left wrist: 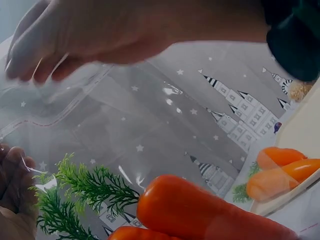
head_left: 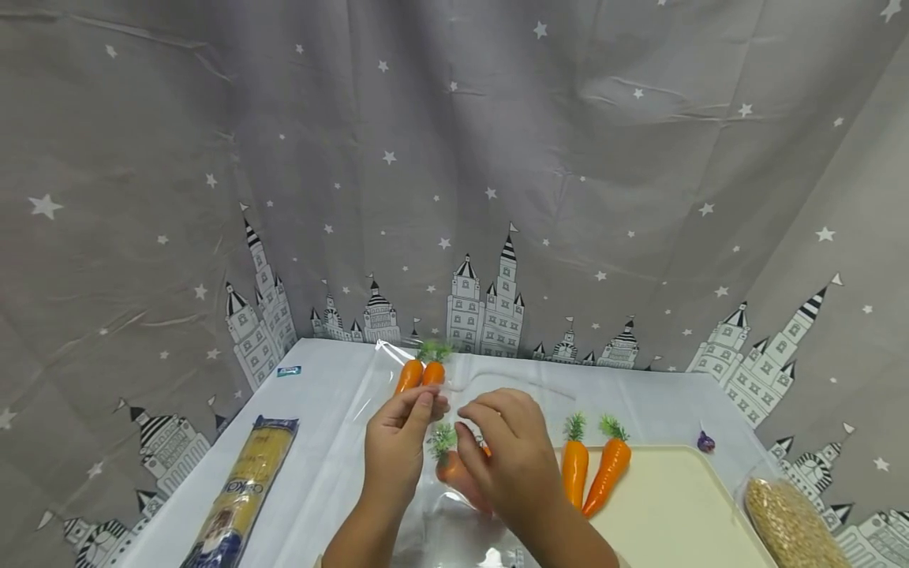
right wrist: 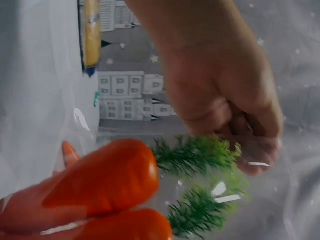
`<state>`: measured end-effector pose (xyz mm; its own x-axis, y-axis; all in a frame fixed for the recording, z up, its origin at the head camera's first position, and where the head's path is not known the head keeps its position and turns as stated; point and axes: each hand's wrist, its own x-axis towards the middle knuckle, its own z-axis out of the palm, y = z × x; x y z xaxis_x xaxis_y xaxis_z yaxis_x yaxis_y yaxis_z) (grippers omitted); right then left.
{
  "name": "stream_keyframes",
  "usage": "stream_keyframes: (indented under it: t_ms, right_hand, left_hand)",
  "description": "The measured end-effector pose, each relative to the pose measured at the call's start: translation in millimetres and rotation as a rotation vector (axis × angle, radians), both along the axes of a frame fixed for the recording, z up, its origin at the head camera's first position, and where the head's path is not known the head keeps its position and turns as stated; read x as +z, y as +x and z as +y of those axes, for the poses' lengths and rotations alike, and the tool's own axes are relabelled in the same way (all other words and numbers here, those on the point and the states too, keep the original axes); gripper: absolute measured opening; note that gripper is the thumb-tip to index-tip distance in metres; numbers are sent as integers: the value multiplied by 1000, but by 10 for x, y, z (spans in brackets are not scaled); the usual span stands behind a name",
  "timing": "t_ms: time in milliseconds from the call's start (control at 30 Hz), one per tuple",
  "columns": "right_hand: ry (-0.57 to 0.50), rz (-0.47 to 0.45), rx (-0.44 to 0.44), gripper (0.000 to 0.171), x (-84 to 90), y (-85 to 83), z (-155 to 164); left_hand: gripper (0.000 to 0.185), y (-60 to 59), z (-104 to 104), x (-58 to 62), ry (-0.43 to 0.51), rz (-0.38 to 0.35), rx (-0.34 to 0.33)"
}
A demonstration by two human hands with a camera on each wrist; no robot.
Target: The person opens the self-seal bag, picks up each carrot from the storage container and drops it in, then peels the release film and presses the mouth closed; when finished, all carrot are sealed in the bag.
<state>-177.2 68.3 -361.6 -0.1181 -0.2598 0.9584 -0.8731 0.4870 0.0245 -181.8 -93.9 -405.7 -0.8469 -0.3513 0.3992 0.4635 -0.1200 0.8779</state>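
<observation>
A clear plastic bag (head_left: 454,528) hangs below my hands, with a carrot (head_left: 460,477) showing through it. My left hand (head_left: 398,438) pinches the bag's upper edge between thumb and fingers. Close to that edge is my right hand (head_left: 514,450), fingers bent, a small gap between thumb and fingertips. Two carrots (head_left: 420,377) with green tops show behind my left hand; whether they lie inside plastic is hard to tell. Large carrots (left wrist: 185,205) appear in the left wrist view, partly veiled by the plastic. The right wrist view shows the left hand (right wrist: 225,90) at the bag's rim.
Two more carrots (head_left: 607,473) lie at the left edge of a cream tray (head_left: 660,505). A spaghetti packet (head_left: 245,489) lies at left, a small blue wrapper (head_left: 289,371) beyond it. At right are a bag of grains (head_left: 788,521) and a small purple item (head_left: 705,442).
</observation>
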Motion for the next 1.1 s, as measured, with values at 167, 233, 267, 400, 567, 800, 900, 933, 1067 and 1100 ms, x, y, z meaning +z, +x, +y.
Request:
stream_keyframes:
  t_ms: [167, 233, 267, 400, 567, 800, 900, 933, 1067, 1100]
  right_hand:
    - [83, -107, -13, 12, -35, -90, -141]
    - [88, -133, -33, 14, -47, -123, -183]
    - [89, -143, -44, 13, -50, -136, -201]
    - [91, -167, -80, 14, -51, -176, -242]
    - [90, -164, -104, 13, -32, -196, -256]
    - [118, -172, -134, 12, -19, -194, -253]
    - [142, -189, -137, 13, -6, -188, -242]
    - [147, -189, -136, 12, 0, -190, -239]
    - [166, -141, -137, 8, 38, -194, -233]
    - [172, -129, -136, 7, 50, -193, -230]
  left_hand:
    - [17, 7, 2, 2, -37, -11, 18]
    - [18, 15, 5, 7, -54, -23, 27]
    - [18, 19, 5, 5, -62, -29, 34]
    - [19, 35, 10, 4, -70, -39, 42]
    - [19, 45, 9, 9, -63, -42, 27]
    - [17, 66, 18, 35, -99, -54, 21]
    - [15, 77, 25, 40, -128, -34, 34]
    - [14, 79, 25, 36, -140, -27, 41]
    - [13, 85, 19, 19, -187, 12, 77]
    - [12, 85, 16, 14, -200, 22, 85]
